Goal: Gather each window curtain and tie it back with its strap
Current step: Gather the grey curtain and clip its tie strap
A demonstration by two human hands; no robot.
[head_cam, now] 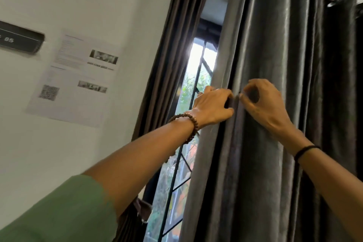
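At centre right, the left hand (213,107) curls its fingers round the edge fold of the grey curtain (275,45). Just beside it, the right hand (263,104) pinches a fold between thumb and forefinger. This curtain hangs right of the window (188,88); a brown curtain (172,55) hangs left, perhaps tied low down.

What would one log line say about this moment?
stage: gathering | left hand: grips edge of shiny grey fabric curtain | right hand: pinches its fold | tied back: not yet
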